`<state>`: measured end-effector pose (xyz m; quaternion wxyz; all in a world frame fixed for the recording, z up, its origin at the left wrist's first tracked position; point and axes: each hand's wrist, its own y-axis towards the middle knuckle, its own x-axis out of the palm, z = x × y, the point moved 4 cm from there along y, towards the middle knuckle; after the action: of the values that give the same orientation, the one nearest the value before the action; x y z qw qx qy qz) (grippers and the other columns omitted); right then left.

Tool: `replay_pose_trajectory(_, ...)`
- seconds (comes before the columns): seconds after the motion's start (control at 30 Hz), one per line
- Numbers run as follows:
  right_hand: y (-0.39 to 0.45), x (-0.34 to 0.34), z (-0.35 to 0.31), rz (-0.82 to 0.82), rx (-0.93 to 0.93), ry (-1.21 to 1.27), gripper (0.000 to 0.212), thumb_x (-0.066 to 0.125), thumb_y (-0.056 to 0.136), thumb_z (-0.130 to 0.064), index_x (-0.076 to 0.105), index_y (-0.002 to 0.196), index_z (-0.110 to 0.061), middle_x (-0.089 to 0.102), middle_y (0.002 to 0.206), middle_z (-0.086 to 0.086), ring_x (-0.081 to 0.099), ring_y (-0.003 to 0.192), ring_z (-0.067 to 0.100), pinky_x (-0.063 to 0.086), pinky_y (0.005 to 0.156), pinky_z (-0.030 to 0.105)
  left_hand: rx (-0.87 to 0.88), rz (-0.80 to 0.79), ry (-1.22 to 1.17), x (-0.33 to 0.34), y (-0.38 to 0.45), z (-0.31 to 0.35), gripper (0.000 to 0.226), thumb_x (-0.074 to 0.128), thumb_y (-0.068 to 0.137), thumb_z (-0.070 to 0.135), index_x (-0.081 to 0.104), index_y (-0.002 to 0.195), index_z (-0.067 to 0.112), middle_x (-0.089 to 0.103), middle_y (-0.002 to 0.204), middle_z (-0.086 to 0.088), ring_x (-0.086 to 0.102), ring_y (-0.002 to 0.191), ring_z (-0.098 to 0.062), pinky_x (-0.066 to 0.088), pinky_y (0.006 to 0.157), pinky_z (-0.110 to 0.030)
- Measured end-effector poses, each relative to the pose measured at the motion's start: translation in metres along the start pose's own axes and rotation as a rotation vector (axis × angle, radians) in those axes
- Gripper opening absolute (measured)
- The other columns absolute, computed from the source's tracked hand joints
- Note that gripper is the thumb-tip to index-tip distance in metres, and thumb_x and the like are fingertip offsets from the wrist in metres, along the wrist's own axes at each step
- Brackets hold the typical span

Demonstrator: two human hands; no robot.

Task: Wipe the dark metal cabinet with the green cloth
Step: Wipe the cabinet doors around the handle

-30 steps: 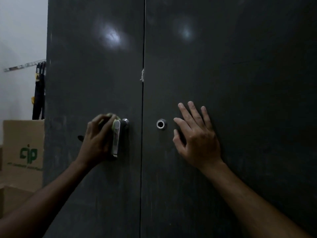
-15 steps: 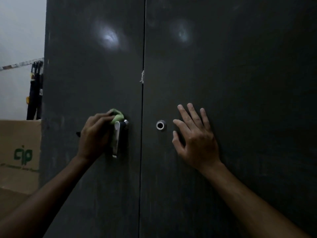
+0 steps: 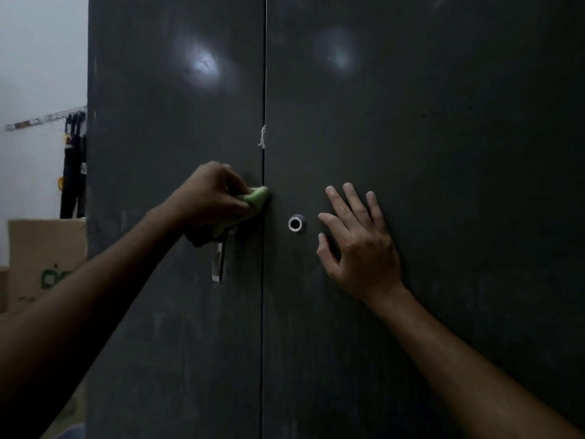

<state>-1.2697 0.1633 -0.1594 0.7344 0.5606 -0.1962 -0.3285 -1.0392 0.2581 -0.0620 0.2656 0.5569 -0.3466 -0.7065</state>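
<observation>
- The dark metal cabinet (image 3: 411, 122) fills nearly the whole view, its two doors closed and meeting at a vertical seam (image 3: 263, 312) that runs from top to bottom edge. Two pale glints of light sit high on the doors, one on each side of the seam.
- A cardboard box (image 3: 44, 248) with green print stands past the cabinet's left edge, with dark straps (image 3: 74, 172) hanging on the pale wall above it.
- The right hand (image 3: 361, 245) lies flat on the right door, fingers straight and slightly spread, holding nothing. It sits just right of the round lock and is where it was in the earlier frames.
- The left hand (image 3: 212, 198) has its fingers curled round the bunched green cloth (image 3: 256, 198), pressing it to the left door right at the seam. A second ago the hand and cloth were lower and further left, on the head of the handle; they have since moved up and toward the seam.
- The silver lever handle (image 3: 218, 264) hangs down on the left door, its upper part now hidden behind the left hand and cloth.
- The round silver lock (image 3: 297, 224) sits on the right door, between the seam and the right hand.
- A scrap of white string (image 3: 262, 137) sticks out of the seam above the cloth.
</observation>
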Motion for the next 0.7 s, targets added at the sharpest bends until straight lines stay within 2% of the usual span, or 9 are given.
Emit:
replay_pose_trajectory(0.1, -0.001, -0.001, 0.000, -0.002, 0.001, 0.005, 0.030, 0.060, 0.089, -0.025, 0.068, 0.115, -0.013, 0.043, 0.153, 0.010, 0.030, 0.148, 0.027, 0.021, 0.121, 0.052, 0.050, -0.028, 0.426, 0.031, -0.034, 0.021, 0.016, 0.071, 0.089, 0.032, 0.070, 0.100, 0.020, 0.048, 0.098, 0.007, 0.049, 0.080, -0.007, 0.040, 0.063, -0.021)
replay_pose_trajectory(0.2, 0.000, -0.001, -0.001, 0.010, 0.006, 0.021, 0.029, 0.060, 0.088, -0.025, 0.069, 0.114, -0.013, 0.044, 0.152, 0.009, 0.031, 0.147, 0.027, 0.021, 0.121, 0.052, 0.036, 0.099, 0.549, 0.069, -0.091, 0.025, 0.010, 0.066, 0.093, 0.022, 0.069, 0.100, 0.016, 0.054, 0.113, -0.005, 0.055, 0.089, -0.017, 0.052, 0.062, -0.030)
replay_pose_trajectory(0.27, 0.000, -0.002, -0.001, 0.016, 0.008, 0.018, 0.029, 0.060, 0.088, -0.024, 0.069, 0.113, -0.012, 0.045, 0.152, 0.009, 0.032, 0.147, 0.028, 0.021, 0.121, 0.052, -0.005, 0.225, 0.431, 0.098, -0.130, 0.017, 0.035, 0.075, 0.085, 0.010, 0.069, 0.119, 0.007, 0.057, 0.129, -0.017, 0.063, 0.105, -0.031, 0.060, 0.076, -0.040)
replay_pose_trajectory(0.3, 0.000, -0.002, -0.001, 0.018, 0.007, 0.012, 0.029, 0.060, 0.088, -0.024, 0.069, 0.113, -0.012, 0.045, 0.152, 0.009, 0.032, 0.147, 0.028, 0.021, 0.121, 0.052, -0.025, 0.251, 0.362, 0.118, -0.146, 0.014, 0.053, 0.078, 0.081, 0.005, 0.062, 0.131, 0.001, 0.053, 0.139, -0.024, 0.059, 0.119, -0.038, 0.057, 0.093, -0.047)
replay_pose_trajectory(0.37, 0.000, -0.002, -0.001, 0.017, 0.002, 0.005, 0.029, 0.060, 0.088, -0.024, 0.069, 0.112, -0.012, 0.045, 0.152, 0.009, 0.033, 0.146, 0.028, 0.021, 0.120, 0.052, -0.102, 0.287, 0.149, 0.155, -0.165, 0.020, 0.070, 0.070, 0.088, 0.009, 0.038, 0.148, -0.006, 0.027, 0.159, -0.025, 0.031, 0.147, -0.037, 0.029, 0.118, -0.048)
replay_pose_trajectory(0.43, 0.000, -0.002, -0.001, 0.017, 0.001, 0.007, 0.029, 0.060, 0.088, -0.024, 0.069, 0.112, -0.012, 0.045, 0.152, 0.009, 0.033, 0.146, 0.028, 0.022, 0.120, 0.053, -0.227, 0.366, -0.101, 0.174, -0.162, 0.031, 0.066, 0.049, 0.100, 0.021, 0.020, 0.155, -0.003, 0.005, 0.166, -0.016, 0.005, 0.155, -0.025, 0.014, 0.124, -0.041)
replay_pose_trajectory(0.57, 0.000, -0.001, 0.000, 0.010, -0.002, 0.000, 0.029, 0.059, 0.088, -0.024, 0.069, 0.112, -0.012, 0.045, 0.152, 0.010, 0.033, 0.146, 0.028, 0.022, 0.120, 0.053, -0.281, 0.615, -0.164, 0.169, -0.141, 0.028, 0.050, 0.045, 0.095, -0.001, 0.042, 0.144, -0.009, 0.028, 0.155, -0.027, 0.027, 0.147, -0.035, 0.029, 0.120, -0.050)
replay_pose_trajectory(0.63, 0.000, -0.001, 0.000, 0.011, -0.002, 0.003, 0.028, 0.059, 0.088, -0.025, 0.069, 0.112, -0.013, 0.045, 0.152, 0.010, 0.032, 0.147, 0.028, 0.022, 0.120, 0.053, -0.232, 0.746, -0.033, 0.164, -0.143, 0.020, 0.045, 0.057, 0.088, -0.010, 0.059, 0.132, -0.006, 0.049, 0.131, -0.027, 0.046, 0.125, -0.037, 0.043, 0.105, -0.055)
replay_pose_trajectory(0.7, -0.001, 0.000, 0.000, 0.016, -0.001, 0.009, 0.027, 0.060, 0.088, -0.024, 0.069, 0.111, -0.013, 0.045, 0.152, 0.009, 0.033, 0.146, 0.028, 0.023, 0.120, 0.053, -0.259, 0.863, 0.093, 0.162, -0.151, 0.009, 0.036, 0.065, 0.086, -0.002, 0.069, 0.122, 0.000, 0.061, 0.106, -0.019, 0.054, 0.100, -0.034, 0.048, 0.089, -0.048)
